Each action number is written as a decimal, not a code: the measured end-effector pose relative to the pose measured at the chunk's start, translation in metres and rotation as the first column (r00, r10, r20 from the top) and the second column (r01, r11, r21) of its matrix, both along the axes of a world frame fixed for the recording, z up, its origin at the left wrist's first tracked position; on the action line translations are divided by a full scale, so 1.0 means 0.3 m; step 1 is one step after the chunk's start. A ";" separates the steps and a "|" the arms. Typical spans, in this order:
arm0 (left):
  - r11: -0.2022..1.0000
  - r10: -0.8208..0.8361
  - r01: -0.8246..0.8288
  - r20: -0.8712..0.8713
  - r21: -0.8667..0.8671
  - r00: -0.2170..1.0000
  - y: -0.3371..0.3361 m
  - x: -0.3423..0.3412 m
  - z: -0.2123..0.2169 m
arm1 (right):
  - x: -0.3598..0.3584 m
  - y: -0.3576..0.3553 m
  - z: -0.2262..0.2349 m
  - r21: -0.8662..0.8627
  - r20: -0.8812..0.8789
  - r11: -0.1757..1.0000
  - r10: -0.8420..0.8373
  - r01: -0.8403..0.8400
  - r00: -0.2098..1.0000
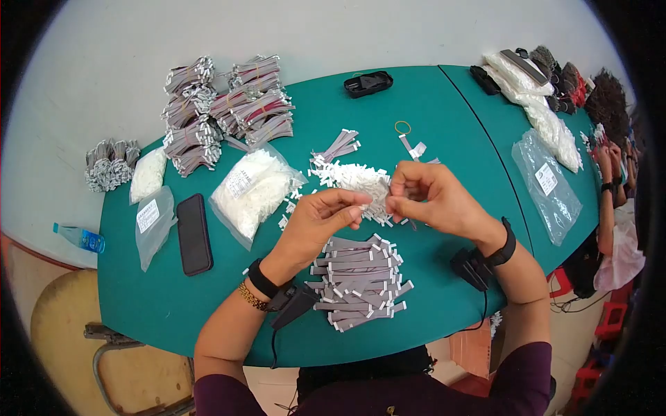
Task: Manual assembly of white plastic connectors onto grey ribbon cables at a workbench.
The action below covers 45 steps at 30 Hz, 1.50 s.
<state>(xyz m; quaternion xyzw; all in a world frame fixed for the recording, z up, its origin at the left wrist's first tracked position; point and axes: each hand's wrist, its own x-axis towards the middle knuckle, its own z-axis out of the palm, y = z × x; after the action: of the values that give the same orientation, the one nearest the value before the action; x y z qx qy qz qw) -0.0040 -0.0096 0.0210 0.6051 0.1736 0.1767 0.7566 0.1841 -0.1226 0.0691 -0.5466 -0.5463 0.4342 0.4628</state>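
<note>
My left hand (320,220) is closed in a pinch, with a small white plastic connector (363,206) at its fingertips. Close by on the right, my right hand (433,200) also pinches, but what its fingers hold is too small and hidden to make out. Behind and between both hands spreads a heap of small white connectors (354,179). Nearer to me lies a stack of grey ribbon cables (357,277) with white ends. A few more ribbon cables (338,147) lie just beyond the heap.
Bundled cables (191,114) are piled at the back left. A bag of white pieces (251,187), a black phone (194,234) and a flat clear bag (157,225) lie left. On the right are another clear bag (548,186) and other people's hands (609,161). A black case (368,84) lies far back.
</note>
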 end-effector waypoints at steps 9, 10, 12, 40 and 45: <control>1.000 -0.018 0.017 0.059 0.013 0.998 -0.025 0.006 0.039 | -0.037 0.013 -0.048 -0.051 -0.311 0.998 0.018 -0.036 0.950; 1.000 -0.006 0.004 0.056 0.028 0.998 -0.025 0.006 0.040 | -0.037 0.018 -0.068 -0.052 -0.328 0.998 0.024 -0.043 0.944; 0.998 0.019 -0.022 0.049 0.061 0.999 -0.027 0.006 0.041 | -0.039 0.016 -0.081 -0.054 -0.346 0.997 0.028 -0.050 0.938; 0.987 0.155 -0.153 0.029 -0.046 0.988 -0.047 0.009 0.033 | -0.070 0.010 -0.084 -0.053 -0.371 0.999 -0.008 -0.013 0.929; 0.986 0.169 -0.168 0.024 -0.017 0.985 -0.057 0.010 0.039 | -0.078 0.005 -0.093 -0.059 -0.371 0.998 -0.013 -0.009 0.929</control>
<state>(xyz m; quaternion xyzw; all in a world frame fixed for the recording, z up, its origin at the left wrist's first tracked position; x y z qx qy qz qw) -0.0010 -0.0268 0.0328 0.5805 0.2159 0.2462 0.7455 0.1606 -0.1212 0.0411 -0.4687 -0.4354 0.5452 0.5418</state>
